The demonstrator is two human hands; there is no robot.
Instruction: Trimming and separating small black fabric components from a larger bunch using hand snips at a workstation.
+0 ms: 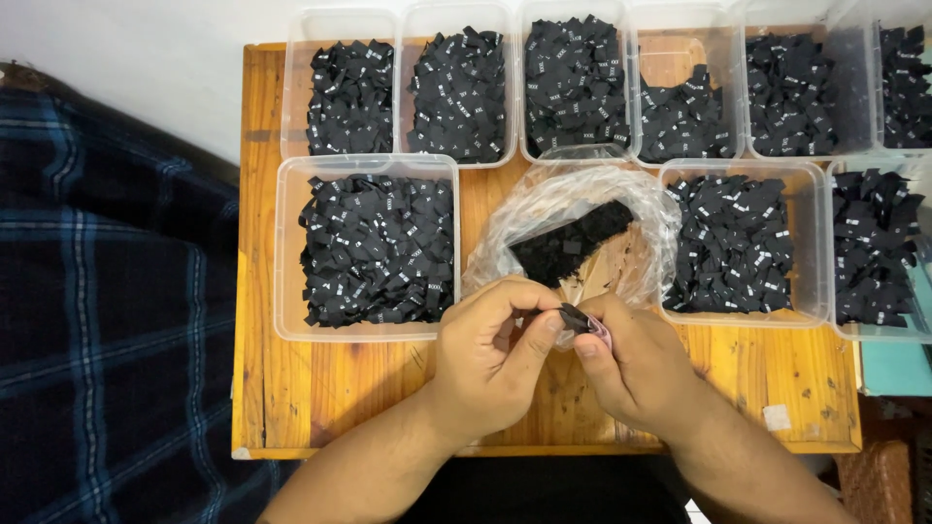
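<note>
Our left hand [485, 354] and right hand [636, 364] meet over the wooden slatted table [320, 398], both grips pinched narrow on a small stack of black fabric labels [575, 317] — held between thumbs and fingertips. Just beyond the grips lies a crumpled clear plastic bag [573, 209] with more black labels inside. Left of it sits a clear plastic tub [369, 247] heaped with labels — further tubs line the far edge.
</note>
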